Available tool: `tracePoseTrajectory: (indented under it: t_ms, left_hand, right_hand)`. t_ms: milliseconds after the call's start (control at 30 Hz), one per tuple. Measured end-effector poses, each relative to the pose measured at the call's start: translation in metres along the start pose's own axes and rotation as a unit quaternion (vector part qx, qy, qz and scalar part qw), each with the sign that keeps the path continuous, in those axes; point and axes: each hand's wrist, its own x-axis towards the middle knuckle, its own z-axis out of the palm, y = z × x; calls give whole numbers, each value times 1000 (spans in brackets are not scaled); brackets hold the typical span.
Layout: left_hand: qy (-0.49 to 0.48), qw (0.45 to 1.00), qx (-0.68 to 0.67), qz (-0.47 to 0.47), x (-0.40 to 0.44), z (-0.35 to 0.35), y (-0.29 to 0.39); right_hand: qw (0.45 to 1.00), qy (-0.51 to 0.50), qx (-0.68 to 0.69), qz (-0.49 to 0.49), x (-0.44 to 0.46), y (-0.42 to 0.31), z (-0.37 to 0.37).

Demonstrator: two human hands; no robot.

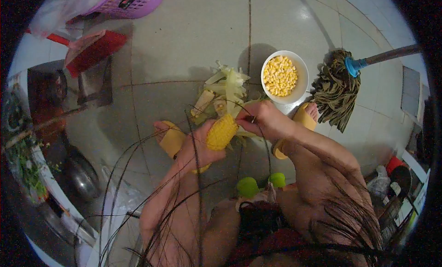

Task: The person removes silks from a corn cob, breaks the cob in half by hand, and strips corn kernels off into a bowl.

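Note:
My left hand (198, 145) is wrapped round a yellow corn cob (222, 132), tilted, with its kernels facing up. My right hand (258, 117) is closed at the right side of the cob, its fingertips pressed together close to the kernels; what they pinch, if anything, is too small to make out. Below the cob, pale green husks (228, 82) lie in a pile on the floor, with a stripped cob (203, 103) among them. A white bowl (304, 78) holding loose yellow kernels (280, 76) stands on the floor beyond my right hand.
A mop head (338, 89) lies right of the bowl. At the upper left are a red dustpan (94, 50) and a purple basket (142, 4). My feet in yellow sandals (172, 140) flank the husks. Dark strands of hair cross the view.

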Motion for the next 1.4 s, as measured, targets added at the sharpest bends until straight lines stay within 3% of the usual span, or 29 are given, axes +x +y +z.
tracePoseTrajectory:
  t_ms: [167, 367, 467, 667, 767, 867, 967, 1033, 1067, 1167, 1400]
  left_hand:
    - [22, 999, 33, -20, 0, 0, 1]
    - [1, 1000, 23, -9, -1, -1, -1]
    - [-27, 998, -63, 10, 2, 6, -22]
    - [-62, 995, -75, -24, 1, 1, -10]
    - [-73, 994, -75, 21, 1, 2, -14]
    - [-87, 984, -144, 54, 1, 1, -14]
    - [-79, 982, -174, 0, 1, -1, -11]
    - [-66, 982, -178, 10, 2, -2, -10]
    - [-59, 982, -180, 15, 2, -2, -10]
    - [-53, 988, -141, 37, 4, -3, -13]
    - [-39, 984, -174, -12, 6, -2, -14]
  right_hand:
    - [999, 32, -18, -19, 3, -2, 5]
    - [997, 38, 62, -11, 1, -4, 3]
    - [989, 40, 140, 30, -2, -1, 7]
    - [987, 29, 159, 19, -5, -1, 4]
    - [972, 18, 224, 62, -7, -3, 3]
    - [898, -7, 388, 206, -7, -9, -4]
    - [898, 12, 375, 230, -5, 7, -7]
    - [989, 20, 102, 106, -12, 16, -4]
    - [998, 23, -41, 40, -13, 20, -2]
    - [998, 39, -42, -30, -12, 29, 7]
    - [999, 30, 7, 13, -7, 1, 2]
